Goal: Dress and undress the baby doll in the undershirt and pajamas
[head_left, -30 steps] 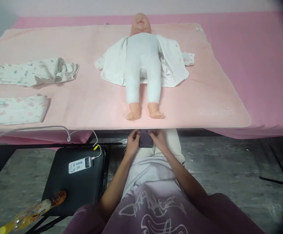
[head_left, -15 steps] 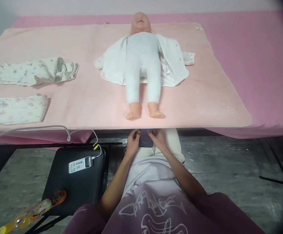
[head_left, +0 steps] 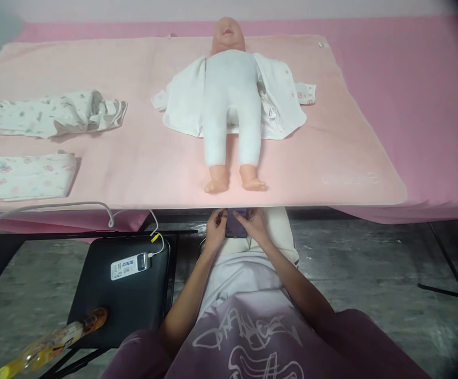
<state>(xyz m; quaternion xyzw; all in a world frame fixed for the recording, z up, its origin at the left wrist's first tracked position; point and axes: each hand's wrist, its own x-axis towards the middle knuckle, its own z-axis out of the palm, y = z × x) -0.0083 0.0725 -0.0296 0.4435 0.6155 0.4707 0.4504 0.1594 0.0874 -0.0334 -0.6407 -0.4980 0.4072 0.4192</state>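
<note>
Over my lap, just below the table's front edge, a dark smartphone (head_left: 236, 228) is held between both hands. My left hand (head_left: 215, 231) grips its left side, and my right hand (head_left: 257, 225) grips the right side with the thumb over the screen. The phone's far end is partly hidden by the table edge. Above it on the table, a baby doll (head_left: 231, 100) lies on its back with its feet toward me. It has a white cloth body, and an open white baby jacket (head_left: 183, 108) is spread beneath it, the sleeves out to both sides.
A pale pink mat (head_left: 142, 168) covers much of the pink table (head_left: 418, 105). Folded printed baby clothes (head_left: 51, 116) and a folded printed cloth (head_left: 27, 176) lie at left. A black stool (head_left: 134, 305) holds a white power bank (head_left: 130, 266) with a cable and a drink bottle (head_left: 51, 345).
My right thumb has shifted left across the phone's screen. The doll and clothes stay in place; the view has moved very slightly.
</note>
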